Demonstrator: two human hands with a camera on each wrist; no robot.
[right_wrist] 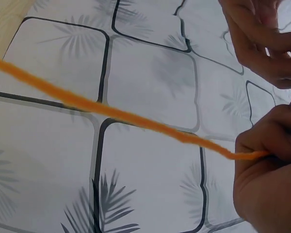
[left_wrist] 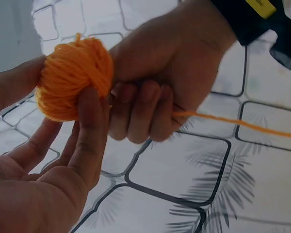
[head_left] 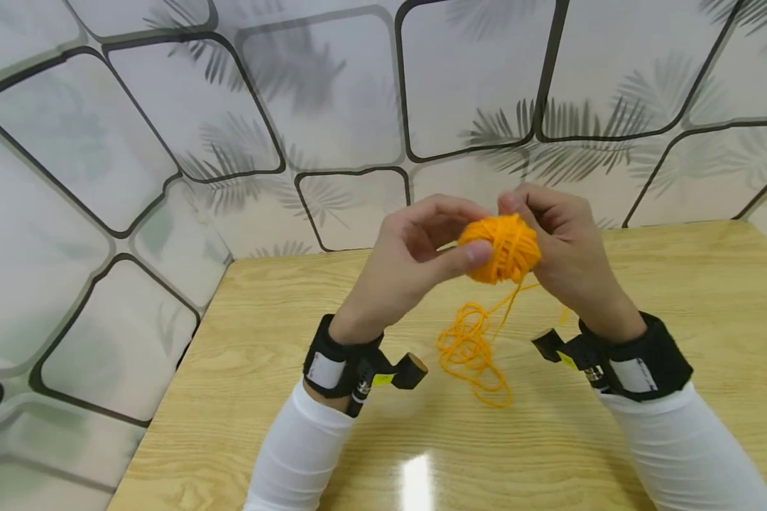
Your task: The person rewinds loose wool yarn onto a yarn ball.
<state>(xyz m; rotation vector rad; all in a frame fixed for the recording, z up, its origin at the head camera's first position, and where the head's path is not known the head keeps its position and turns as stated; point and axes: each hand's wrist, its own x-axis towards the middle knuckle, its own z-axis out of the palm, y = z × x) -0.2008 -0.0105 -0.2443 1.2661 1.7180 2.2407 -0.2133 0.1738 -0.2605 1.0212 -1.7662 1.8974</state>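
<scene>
An orange ball of yarn (head_left: 503,248) is held above the table, gripped between the thumb and fingers of my left hand (head_left: 415,252). Right beside the ball, my right hand (head_left: 565,248) has its fingers curled round the yarn strand (left_wrist: 233,120). In the right wrist view, that strand (right_wrist: 136,121) runs taut out of the curled right hand (right_wrist: 269,165). On the table below lies a loose tangle of the same yarn (head_left: 469,348), with strands rising from it toward the hands.
A light wood-grain table (head_left: 243,397) spreads beneath both arms. Behind it and to the left stand walls (head_left: 332,78) with a dark-lined stone and leaf pattern. Each wrist wears a black strap (head_left: 332,365) with a small camera.
</scene>
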